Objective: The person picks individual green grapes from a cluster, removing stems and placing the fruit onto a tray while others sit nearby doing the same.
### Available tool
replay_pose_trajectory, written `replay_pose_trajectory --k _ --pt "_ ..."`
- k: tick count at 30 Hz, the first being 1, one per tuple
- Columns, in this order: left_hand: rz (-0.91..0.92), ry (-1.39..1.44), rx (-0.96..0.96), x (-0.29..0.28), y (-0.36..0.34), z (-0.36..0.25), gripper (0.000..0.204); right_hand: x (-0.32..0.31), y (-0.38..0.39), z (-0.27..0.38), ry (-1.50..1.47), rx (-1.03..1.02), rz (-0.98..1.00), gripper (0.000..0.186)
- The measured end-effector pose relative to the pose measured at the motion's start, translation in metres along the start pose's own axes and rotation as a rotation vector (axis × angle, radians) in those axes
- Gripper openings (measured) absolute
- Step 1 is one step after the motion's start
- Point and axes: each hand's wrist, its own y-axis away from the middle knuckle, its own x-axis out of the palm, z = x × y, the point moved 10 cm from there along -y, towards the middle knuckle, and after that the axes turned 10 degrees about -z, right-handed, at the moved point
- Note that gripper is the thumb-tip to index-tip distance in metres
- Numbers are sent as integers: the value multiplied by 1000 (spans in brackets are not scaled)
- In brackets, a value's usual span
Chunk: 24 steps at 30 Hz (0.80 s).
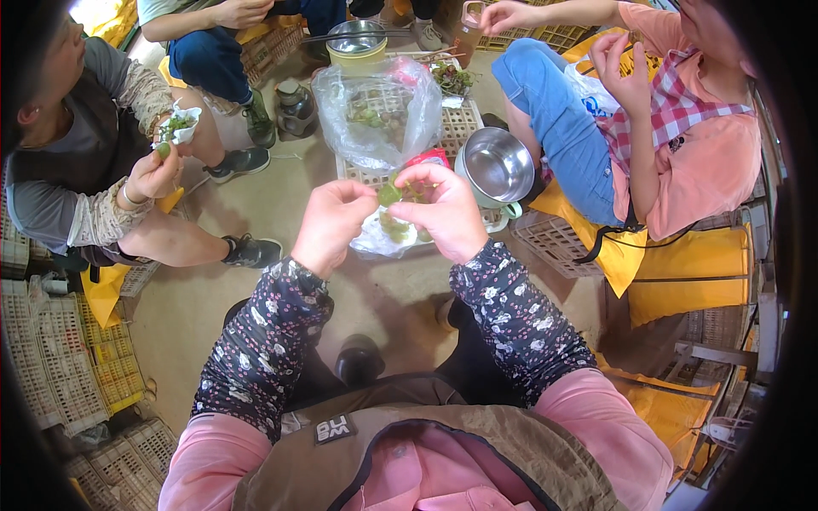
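My left hand (336,217) and my right hand (439,209) are raised close together at the middle of the view. Both pinch a small green leafy sprig (391,195), the left at its edge, the right with thumb and finger curled over it. Just below lies crumpled white paper or plastic (383,238) with pale greens on it. Beyond my hands, a clear plastic bag (371,106) of greens rests on a white slatted crate (460,119), with a red packet (426,157). A steel pot (497,162) is right of my right hand.
Seated people are at left (94,162), back (213,47) and right (648,145). A yellow-rimmed pot (354,55), dark jar (296,115) and tray of greens (452,77) sit centre back. Stacked crates (43,358) line the left; yellow cushions (682,264) are at right.
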Motion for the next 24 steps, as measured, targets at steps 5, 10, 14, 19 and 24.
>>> replay_pose_trajectory --k 5,10,14,19,24 --pt "64 78 -14 4 2 0 2 0 3 -15 -104 224 8 25" --pt "133 169 -45 8 5 -2 2 0 3 -22 -235 329 2 24" --pt "122 161 -23 8 5 -4 3 1 5 -24 -214 372 10 20" --pt "43 -65 248 1 6 -22 2 2 7 -20 -139 375 9 18" --pt "-13 -310 519 3 12 -40 1 0 3 -15 7 256 26 24"
